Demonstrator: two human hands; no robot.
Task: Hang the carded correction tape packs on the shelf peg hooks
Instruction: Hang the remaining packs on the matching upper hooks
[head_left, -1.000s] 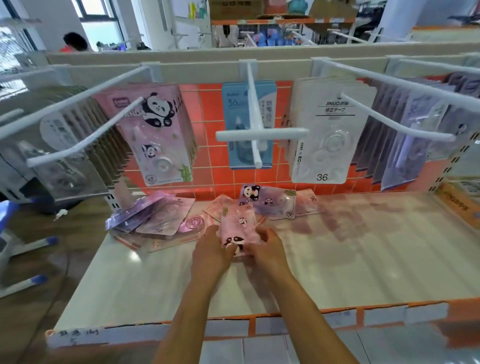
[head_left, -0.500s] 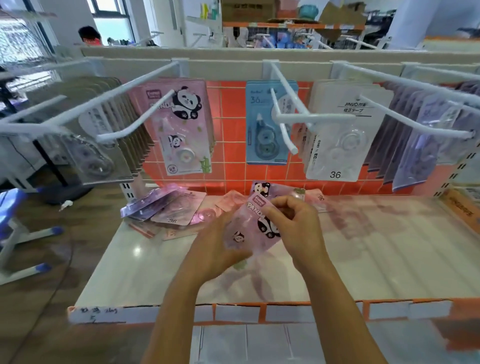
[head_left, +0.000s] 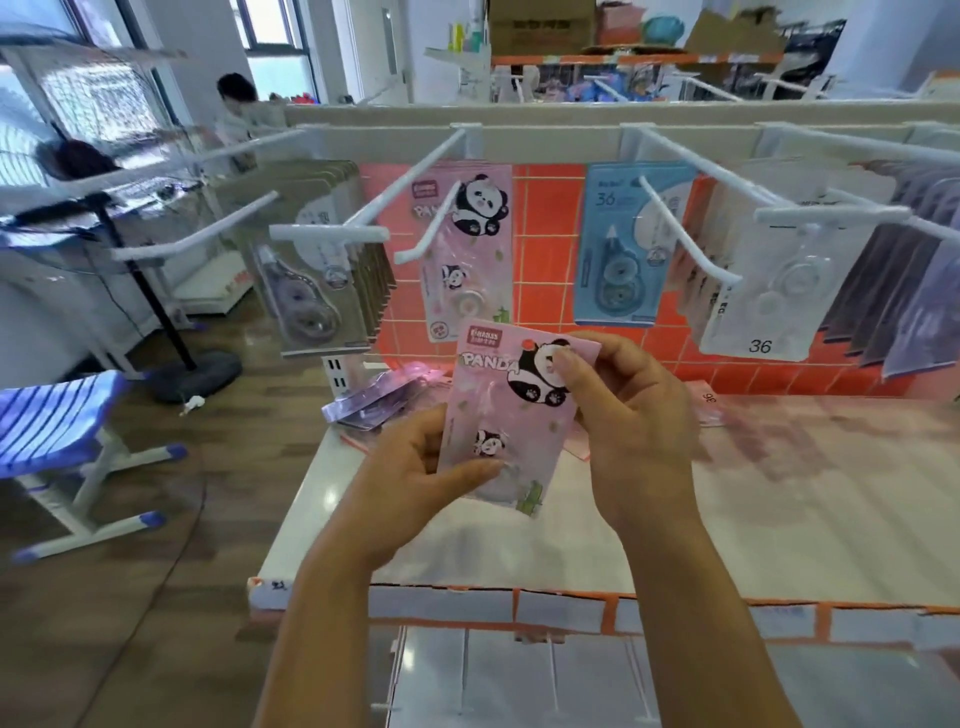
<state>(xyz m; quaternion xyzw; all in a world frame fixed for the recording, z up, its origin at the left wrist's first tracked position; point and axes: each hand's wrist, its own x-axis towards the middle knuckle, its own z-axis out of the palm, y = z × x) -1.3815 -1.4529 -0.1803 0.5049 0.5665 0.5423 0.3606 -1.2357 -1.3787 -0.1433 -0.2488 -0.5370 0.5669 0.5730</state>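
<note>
1. The pink panda pack (head_left: 511, 415) is looking light, thin and a bit bendy, so holding it by the edges (away from the clear bubble) is likely best.
2. The left hand (head_left: 415, 478) is pinching its bottom; the right hand (head_left: 623, 415) is pinching its top corner.
3. It is floating above the white shelf (head_left: 779, 493), with its peg hook (head_left: 426, 234) at 12 o'clock.
4. It is showing two pandas and green bamboo.

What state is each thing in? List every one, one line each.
Left hand: gripping the held pack's lower edge.
Right hand: pinching its top.
Pink panda pack: held, unhung.
Panda peg hook: carrying packs.
Loose packs: lying on shelf.
</note>
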